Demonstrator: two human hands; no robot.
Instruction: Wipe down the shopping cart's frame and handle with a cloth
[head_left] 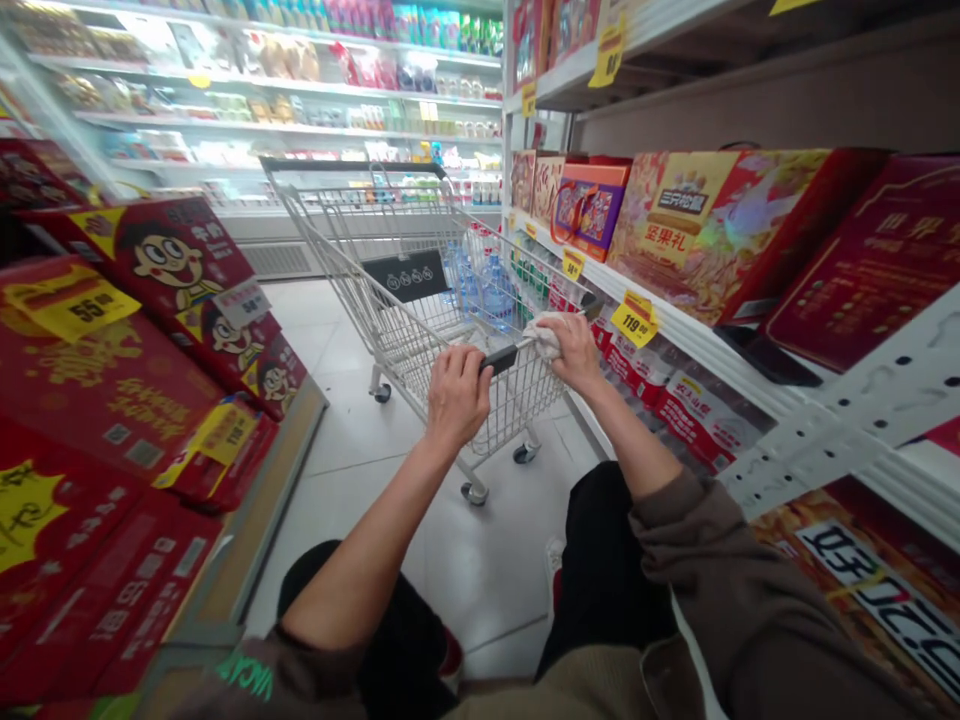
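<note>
A wire shopping cart stands on the tiled floor in front of me, angled across the aisle. My left hand is closed around its near rim, beside a dark grip piece. My right hand is closed on a crumpled whitish cloth, which lies against the same rim further right. A dark plate with small round marks hangs on the cart's side. Large water bottles show through the wire; whether they stand in the cart or behind it, I cannot tell.
Red gift boxes are stacked on a low stand at left. The right shelf carries more gift boxes and yellow price tags, with packs of red-labelled bottles below. A lit refrigerated display spans the back.
</note>
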